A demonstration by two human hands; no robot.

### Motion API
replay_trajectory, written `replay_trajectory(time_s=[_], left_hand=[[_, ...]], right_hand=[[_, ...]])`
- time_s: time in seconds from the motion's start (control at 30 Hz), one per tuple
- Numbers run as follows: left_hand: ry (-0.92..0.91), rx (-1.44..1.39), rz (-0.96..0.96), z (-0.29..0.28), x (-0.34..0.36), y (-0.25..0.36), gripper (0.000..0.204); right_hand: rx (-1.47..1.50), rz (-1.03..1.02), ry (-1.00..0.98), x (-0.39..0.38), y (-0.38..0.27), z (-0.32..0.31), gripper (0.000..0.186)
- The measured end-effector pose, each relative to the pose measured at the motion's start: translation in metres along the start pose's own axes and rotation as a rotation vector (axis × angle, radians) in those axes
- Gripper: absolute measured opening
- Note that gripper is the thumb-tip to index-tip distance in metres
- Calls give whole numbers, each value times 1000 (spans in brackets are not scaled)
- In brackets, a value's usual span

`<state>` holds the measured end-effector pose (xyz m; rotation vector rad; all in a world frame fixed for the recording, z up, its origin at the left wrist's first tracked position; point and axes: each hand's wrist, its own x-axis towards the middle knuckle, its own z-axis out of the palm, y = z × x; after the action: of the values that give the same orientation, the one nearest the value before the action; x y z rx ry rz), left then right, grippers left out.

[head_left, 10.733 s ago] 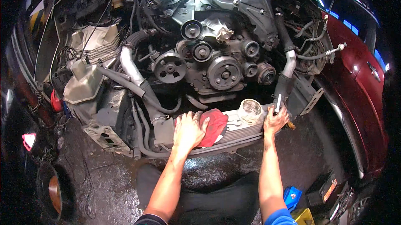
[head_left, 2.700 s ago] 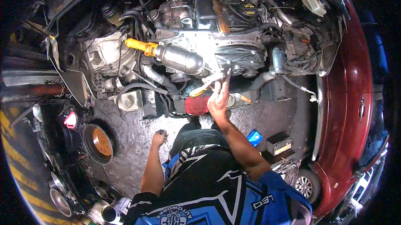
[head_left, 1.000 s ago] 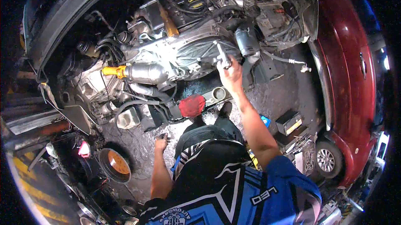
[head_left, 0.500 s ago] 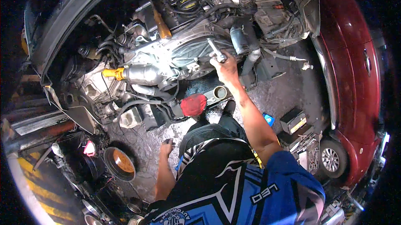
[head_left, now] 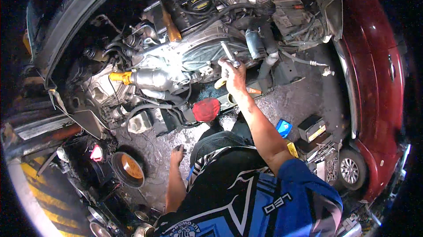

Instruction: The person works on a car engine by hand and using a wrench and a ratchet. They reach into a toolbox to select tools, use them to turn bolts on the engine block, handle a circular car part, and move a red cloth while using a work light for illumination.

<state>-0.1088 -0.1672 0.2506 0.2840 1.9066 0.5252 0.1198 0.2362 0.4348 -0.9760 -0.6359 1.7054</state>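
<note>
my left hand (head_left: 178, 153) hangs over the floor (head_left: 155, 145) half curled, can't tell if it's holding anything. next over there's a red rag (head_left: 206, 110), then my right hand (head_left: 234, 75) gripping a silver tool (head_left: 228, 52), tip toward the engine (head_left: 200, 55).

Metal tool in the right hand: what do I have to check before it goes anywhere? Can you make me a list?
1. Tool gripped in the right hand: ok.
2. Tool tip clear of the engine: cannot tell from this view.
3. Left hand away from the engine: ok, it hangs low.
4. Red rag apart from the tool: ok.
5. Cup fully in sight: not ok, the right forearm hides part.
</note>
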Motion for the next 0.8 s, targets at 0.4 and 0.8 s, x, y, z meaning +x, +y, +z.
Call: replay_trajectory(time_s=[0.4, 0.8], left_hand=[[25, 114, 3, -10, -20, -2, 44], [3, 134, -7, 6, -31, 23, 45]], right_hand=[[-940, -269, -32, 1, -32, -7, 38], [-471, -65, -85, 7, -8, -26, 26]])
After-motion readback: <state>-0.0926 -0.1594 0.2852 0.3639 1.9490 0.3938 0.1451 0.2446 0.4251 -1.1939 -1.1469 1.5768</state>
